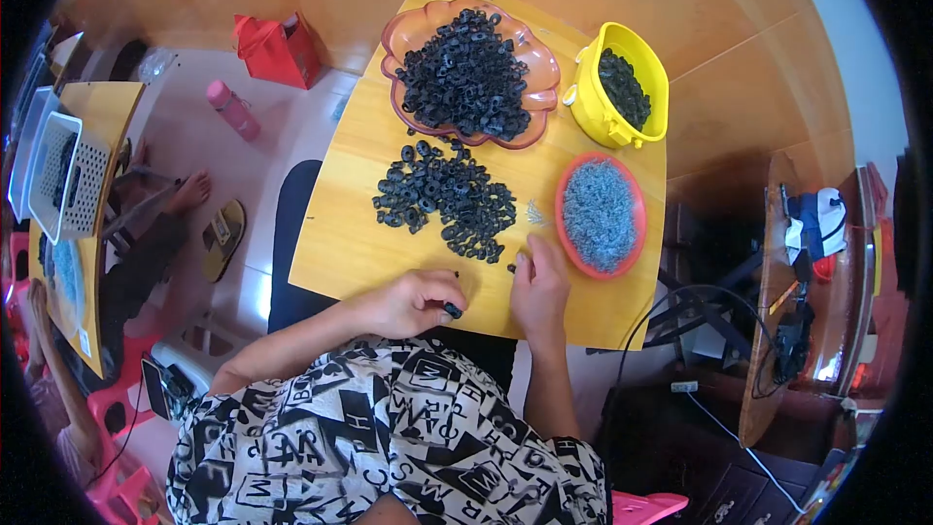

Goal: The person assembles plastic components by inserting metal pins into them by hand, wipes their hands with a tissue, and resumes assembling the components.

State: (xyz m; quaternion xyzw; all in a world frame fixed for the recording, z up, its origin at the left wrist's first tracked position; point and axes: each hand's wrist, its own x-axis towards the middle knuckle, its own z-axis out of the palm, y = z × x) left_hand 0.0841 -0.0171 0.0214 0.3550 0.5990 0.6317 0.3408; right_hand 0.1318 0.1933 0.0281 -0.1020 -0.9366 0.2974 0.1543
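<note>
Near the front edge of the yellow wooden table (340,194), my left hand (416,301) is closed on a small black part (452,310). To its right, my right hand (540,282) has its fingers bent together beside another small black piece (512,269); whether it grips that piece is hard to tell. Beyond both hands lies a loose pile of black parts (447,196). A few tiny screws (535,213) lie between that pile and a red oval dish filled with silvery screws (599,215).
An amber leaf-shaped tray (542,58) heaped with black parts stands at the back. A yellow bucket (593,107) holding dark pieces is at the back right. At the far left, a person sits by another table (107,107) with a white basket (92,170).
</note>
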